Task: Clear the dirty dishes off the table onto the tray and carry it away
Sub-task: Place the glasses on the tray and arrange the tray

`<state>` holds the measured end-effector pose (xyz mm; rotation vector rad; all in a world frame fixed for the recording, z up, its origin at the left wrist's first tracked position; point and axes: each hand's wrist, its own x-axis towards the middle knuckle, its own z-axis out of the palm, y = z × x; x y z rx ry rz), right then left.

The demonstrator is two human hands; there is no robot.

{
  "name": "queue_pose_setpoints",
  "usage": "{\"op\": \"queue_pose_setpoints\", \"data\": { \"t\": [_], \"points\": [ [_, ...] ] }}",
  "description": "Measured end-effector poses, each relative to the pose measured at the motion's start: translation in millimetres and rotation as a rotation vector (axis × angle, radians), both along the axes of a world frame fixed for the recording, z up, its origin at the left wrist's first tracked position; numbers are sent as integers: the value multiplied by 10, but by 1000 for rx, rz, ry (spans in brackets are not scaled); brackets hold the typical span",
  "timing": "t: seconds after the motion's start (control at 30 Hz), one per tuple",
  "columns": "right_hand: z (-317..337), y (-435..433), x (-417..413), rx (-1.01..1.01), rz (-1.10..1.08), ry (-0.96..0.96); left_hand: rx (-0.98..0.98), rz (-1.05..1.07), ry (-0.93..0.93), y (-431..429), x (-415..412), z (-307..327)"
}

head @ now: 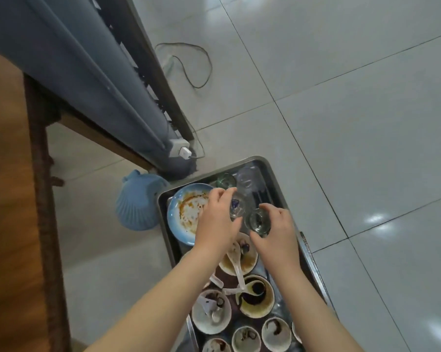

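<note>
Head view: left hand (215,219) grips a clear glass (237,208); right hand (277,232) grips a second glass (258,222), both above the tray (274,175).

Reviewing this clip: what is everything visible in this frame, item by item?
tray: one, grey metal, lower centre
plate: one, blue, sauce-stained, tray's far left
glasses: four, clear, tray's far end; two standing, one in each hand
bowls: at least six, white with dark residue, tray's near end
spoons: at least two, white, among the bowls
ribbed plastic thing: one, blue, on the floor left of the tray
power strip: one, white, plug in it, beyond the tray
cable: one, dark, looped on the floor
upholstered furniture: one, grey-blue, upper left
table: one, brown wood, left edge
floor: pale tiles
left hand: grips a glass
right hand: grips a glass
</note>
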<state>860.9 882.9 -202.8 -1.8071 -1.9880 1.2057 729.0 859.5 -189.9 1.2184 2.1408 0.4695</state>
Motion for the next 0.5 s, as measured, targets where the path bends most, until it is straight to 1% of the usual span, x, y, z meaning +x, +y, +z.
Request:
{"op": "queue_pose_setpoints", "data": {
  "t": [0.23,0.5],
  "points": [
    [-328,47,-88,2,-3,-78,3,-126,146,191,-82,-310],
    [-532,56,-129,-6,-37,-148,-5,-291,274,288,-132,-576]
  ]
}}
